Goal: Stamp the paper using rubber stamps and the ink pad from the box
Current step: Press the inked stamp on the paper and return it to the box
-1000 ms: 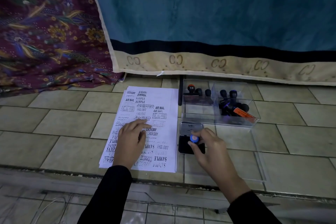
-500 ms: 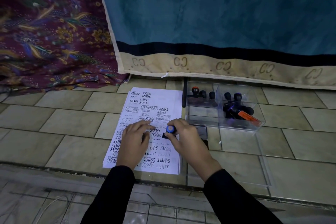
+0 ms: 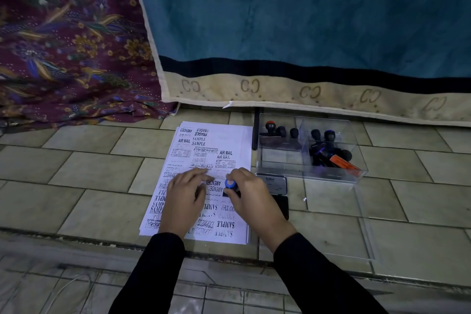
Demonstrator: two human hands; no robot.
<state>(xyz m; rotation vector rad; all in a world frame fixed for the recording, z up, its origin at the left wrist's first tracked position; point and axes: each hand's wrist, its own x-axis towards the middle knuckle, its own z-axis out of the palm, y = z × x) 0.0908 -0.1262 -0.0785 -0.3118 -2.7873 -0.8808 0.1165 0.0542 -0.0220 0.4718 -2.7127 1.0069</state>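
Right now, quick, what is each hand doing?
Left hand: open, fingers flat on the paper.
Right hand: gripping the blue-topped stamp, set on the paper.

a second ago the right grip [image 3: 254,201] pinched the blue-topped stamp [image 3: 230,183] down on the black ink pad [image 3: 281,205] beside the sheets. since then it has carried the stamp leftward across the sheet's edge onto the paper [image 3: 237,140]. the stamp now stands on the page just right of the "amended" print, and the ink pad lies to the right of the wrist with no stamp on it.
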